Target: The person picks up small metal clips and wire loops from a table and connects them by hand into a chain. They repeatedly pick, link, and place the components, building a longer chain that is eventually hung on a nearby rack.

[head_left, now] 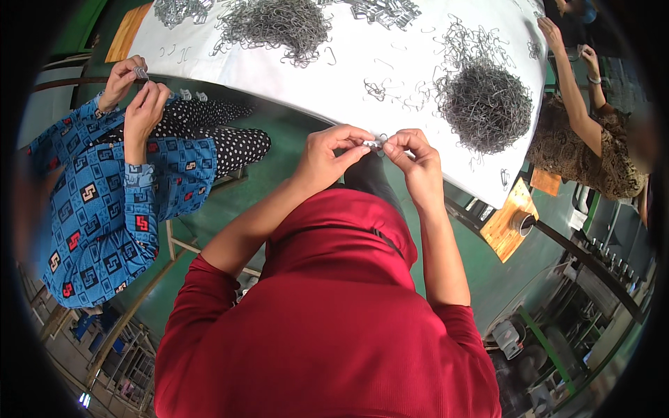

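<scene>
Close to the near edge of a white-covered table (348,90), my two hands meet fingertip to fingertip. My left hand (326,155) pinches a small silver metal clip (371,145) between thumb and fingers. In my right hand (419,166) the thumb and forefinger close on a bent wire hook (382,138), which touches the clip; how the two fit together is too small to make out. Beyond my right hand lies a large heap of dark wire hooks (488,108), with a few loose hooks (376,88) to its left.
Another hook heap (282,29) and silver clips (383,10) lie farther back. A co-worker in a blue patterned top (97,216) sits at left, holding small parts; another person (585,139) is at right. A wooden board (507,226) juts from the right corner.
</scene>
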Available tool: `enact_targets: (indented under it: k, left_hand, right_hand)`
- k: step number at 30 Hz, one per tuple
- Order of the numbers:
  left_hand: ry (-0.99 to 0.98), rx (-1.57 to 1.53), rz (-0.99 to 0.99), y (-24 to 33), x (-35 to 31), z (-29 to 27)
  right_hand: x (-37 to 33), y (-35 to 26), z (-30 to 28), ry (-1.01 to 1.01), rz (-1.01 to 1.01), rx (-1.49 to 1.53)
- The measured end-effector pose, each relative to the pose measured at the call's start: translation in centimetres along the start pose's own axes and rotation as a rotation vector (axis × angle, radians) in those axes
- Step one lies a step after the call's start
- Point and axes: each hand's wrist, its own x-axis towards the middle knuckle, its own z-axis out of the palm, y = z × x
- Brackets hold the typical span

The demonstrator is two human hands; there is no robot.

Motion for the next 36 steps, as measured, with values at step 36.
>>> enact_targets:
  k: [36]
  left_hand:
    - [0.133,-0.109,-0.373,-5.4,19.2,-3.9]
  right_hand:
    - [-1.6,1.8,-1.7,-0.017,-0.115,0.027]
